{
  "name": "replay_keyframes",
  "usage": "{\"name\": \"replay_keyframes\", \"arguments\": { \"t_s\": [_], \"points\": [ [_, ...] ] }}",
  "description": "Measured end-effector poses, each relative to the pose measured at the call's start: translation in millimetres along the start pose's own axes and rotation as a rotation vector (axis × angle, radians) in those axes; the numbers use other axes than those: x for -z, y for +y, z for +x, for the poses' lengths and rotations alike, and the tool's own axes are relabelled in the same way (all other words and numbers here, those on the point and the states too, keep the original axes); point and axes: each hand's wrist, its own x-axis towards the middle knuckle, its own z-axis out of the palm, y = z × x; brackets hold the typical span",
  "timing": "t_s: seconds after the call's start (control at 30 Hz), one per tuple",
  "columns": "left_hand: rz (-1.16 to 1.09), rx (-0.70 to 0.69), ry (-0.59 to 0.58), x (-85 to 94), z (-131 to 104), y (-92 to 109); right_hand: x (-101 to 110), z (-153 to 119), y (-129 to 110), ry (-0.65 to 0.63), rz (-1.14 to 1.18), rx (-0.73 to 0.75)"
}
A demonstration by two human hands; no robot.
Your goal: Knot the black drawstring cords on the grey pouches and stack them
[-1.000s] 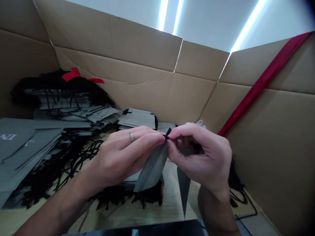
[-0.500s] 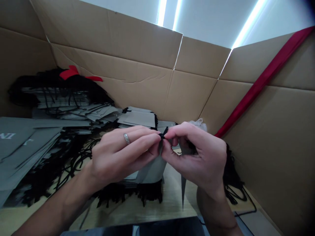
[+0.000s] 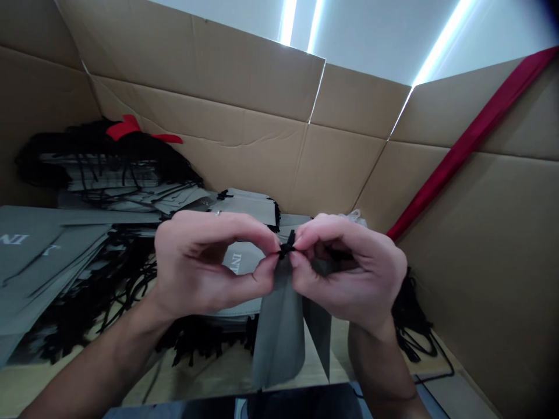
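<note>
Between the fingertips of both hands is a small knotted piece of black cord (image 3: 286, 249), one short end sticking up. My left hand (image 3: 213, 262) pinches its left side with thumb and forefinger. From the right, my right hand (image 3: 345, 265) pinches it the same way. A grey sheet or pouch (image 3: 282, 331) hangs below the knot, its upper part partly hidden by the fingers. Behind my left hand lies a stack of grey pieces with white lettering (image 3: 240, 262), black cord ends along its front edge.
Grey pieces with black cords (image 3: 30, 250) cover the left of the table. A cord-topped pile (image 3: 113, 169) with red strips stands behind them. Another stack (image 3: 247, 208) is at the back. Black cords (image 3: 413, 314) lie right. Cardboard walls (image 3: 244, 128) surround the table, with a red band (image 3: 471, 139).
My left hand has turned, opening a loop between thumb and forefinger and uncovering the lettered stack. The hanging grey piece now shows lower and wider below the knot.
</note>
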Motion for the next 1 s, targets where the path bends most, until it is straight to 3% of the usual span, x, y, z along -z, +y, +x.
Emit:
{"name": "replay_keyframes", "arguments": {
  "t_s": [0.2,0.4,0.53,0.87,1.0],
  "points": [
    [-0.212,0.075,-0.046,2.3,4.7,-0.8,0.7,3.3,-1.3,-0.008,0.136,-0.06],
    [-0.238,0.121,-0.046,2.5,4.9,1.1,3.8,1.4,0.1,0.02,0.033,-0.014],
    [-0.2,0.074,-0.088,2.1,2.9,-1.4,7.1,-0.5,-1.3,-0.006,0.03,-0.018],
    [-0.037,-0.052,-0.06,-2.8,-6.0,-6.9,8.5,4.6,-4.4,-0.072,0.142,-0.24],
    [-0.2,0.139,-0.073,-4.0,-1.4,-1.9,9.9,5.6,-3.4,-0.066,0.124,-0.267]
  ]
}}
